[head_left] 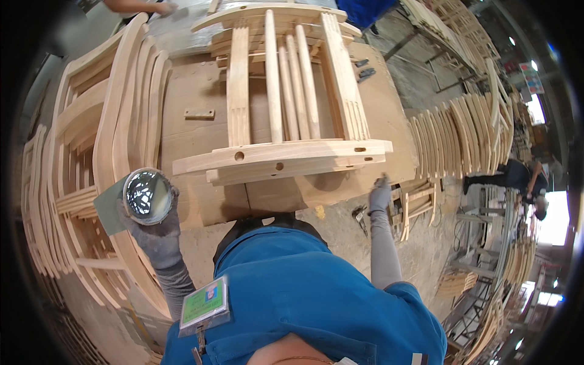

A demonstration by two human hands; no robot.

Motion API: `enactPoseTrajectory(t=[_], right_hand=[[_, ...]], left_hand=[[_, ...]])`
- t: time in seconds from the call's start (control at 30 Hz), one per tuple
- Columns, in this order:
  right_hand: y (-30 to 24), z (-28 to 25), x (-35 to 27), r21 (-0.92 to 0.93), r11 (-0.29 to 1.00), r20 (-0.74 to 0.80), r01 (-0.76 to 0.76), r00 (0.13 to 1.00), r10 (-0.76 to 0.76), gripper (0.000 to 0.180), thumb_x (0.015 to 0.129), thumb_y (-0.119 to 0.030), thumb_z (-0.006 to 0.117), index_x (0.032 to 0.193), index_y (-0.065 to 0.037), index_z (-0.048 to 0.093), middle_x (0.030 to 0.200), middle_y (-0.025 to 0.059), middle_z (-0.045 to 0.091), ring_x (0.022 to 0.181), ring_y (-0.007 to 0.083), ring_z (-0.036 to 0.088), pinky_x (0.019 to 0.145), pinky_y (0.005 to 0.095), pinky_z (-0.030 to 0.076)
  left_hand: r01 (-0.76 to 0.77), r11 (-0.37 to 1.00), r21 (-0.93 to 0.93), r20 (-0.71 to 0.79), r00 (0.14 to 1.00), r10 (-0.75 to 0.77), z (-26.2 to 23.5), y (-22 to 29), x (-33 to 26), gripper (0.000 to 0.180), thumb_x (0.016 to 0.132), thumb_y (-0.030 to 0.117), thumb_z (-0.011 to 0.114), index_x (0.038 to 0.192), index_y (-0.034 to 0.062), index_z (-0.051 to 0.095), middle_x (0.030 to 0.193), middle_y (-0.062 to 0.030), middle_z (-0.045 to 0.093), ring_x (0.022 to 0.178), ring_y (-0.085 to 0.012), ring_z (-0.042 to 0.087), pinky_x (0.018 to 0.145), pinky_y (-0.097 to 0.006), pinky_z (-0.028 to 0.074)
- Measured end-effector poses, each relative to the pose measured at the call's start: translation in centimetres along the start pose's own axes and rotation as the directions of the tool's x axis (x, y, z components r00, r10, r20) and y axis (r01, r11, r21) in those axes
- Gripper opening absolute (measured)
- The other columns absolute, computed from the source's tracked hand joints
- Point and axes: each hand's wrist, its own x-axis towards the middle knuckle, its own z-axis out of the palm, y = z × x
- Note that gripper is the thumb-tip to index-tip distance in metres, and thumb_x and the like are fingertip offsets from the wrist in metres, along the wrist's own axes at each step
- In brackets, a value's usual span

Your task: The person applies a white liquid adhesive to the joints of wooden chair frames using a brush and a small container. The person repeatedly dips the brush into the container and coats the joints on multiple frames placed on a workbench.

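Observation:
My left hand (159, 233), in a grey glove, is wrapped round a round, shiny container (148, 196) whose glossy top mirrors the lights. I cannot tell what is inside it. A flat grey-green sheet (108, 210) sticks out beside it; whether the hand holds it too is unclear. My right hand (381, 196), also gloved, is off the table's near right corner with its fingers drawn together. Anything in them is too small to make out. Between and beyond my hands, a light wooden frame (292, 149) with slats and round rods lies on the cardboard-covered table (194, 137).
Curved wooden chair frames (115, 115) lean in a stack at the left. A small drilled wood block (199, 114) and dark clamp-like pieces (365, 72) lie on the cardboard. Rows of wooden parts (453, 137) stand right. Another person's hand (165, 8) shows top left; a person (517, 176) is far right.

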Motion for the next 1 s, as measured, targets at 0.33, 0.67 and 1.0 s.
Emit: enactPoseTrajectory(t=[0.33, 0.67, 1.0], right_hand=[[0.5, 8.6, -6.5, -0.514, 0.830, 0.134, 0.217, 0.976, -0.172, 0.058, 0.077, -0.032, 0.065, 0.125, -0.007, 0.045, 0.129, 0.0273, 0.042, 0.119, 0.0446, 0.040, 0.099, 0.0472, 0.036], [0.4, 5.6, -4.7, -0.559, 0.817, 0.163, 0.142, 0.985, -0.060, 0.078, 0.067, -0.048, 0.071, 0.128, -0.008, 0.043, 0.133, 0.0182, 0.041, 0.123, 0.0360, 0.039, 0.101, 0.0464, 0.034], [0.7, 1.0, 3.3, -0.681, 0.728, 0.277, 0.080, 0.948, 0.155, 0.104, 0.057, -0.063, 0.072, 0.136, -0.007, 0.034, 0.143, 0.0189, 0.031, 0.130, 0.0357, 0.032, 0.105, 0.0476, 0.028]], left_hand=[[-0.320, 0.886, 0.334, 0.349, 0.916, 0.199, 1.7, 1.1, 0.3, 0.043, 0.092, 0.025, 0.050, 0.129, 0.0060, 0.038, 0.122, -0.0177, 0.049, 0.109, -0.0325, 0.052, 0.090, -0.044, 0.051], [0.135, 0.970, -0.201, 0.257, 0.963, -0.081, 2.7, 0.5, 0.7, 0.046, 0.094, 0.031, 0.045, 0.132, 0.0079, 0.038, 0.127, -0.0121, 0.047, 0.112, -0.0279, 0.051, 0.089, -0.045, 0.050], [-0.240, 0.967, 0.090, 0.332, 0.922, 0.198, 7.8, -2.8, -4.3, 0.046, 0.091, 0.021, 0.054, 0.133, 0.0093, 0.038, 0.127, -0.0110, 0.048, 0.111, -0.0253, 0.053, 0.092, -0.043, 0.050]])
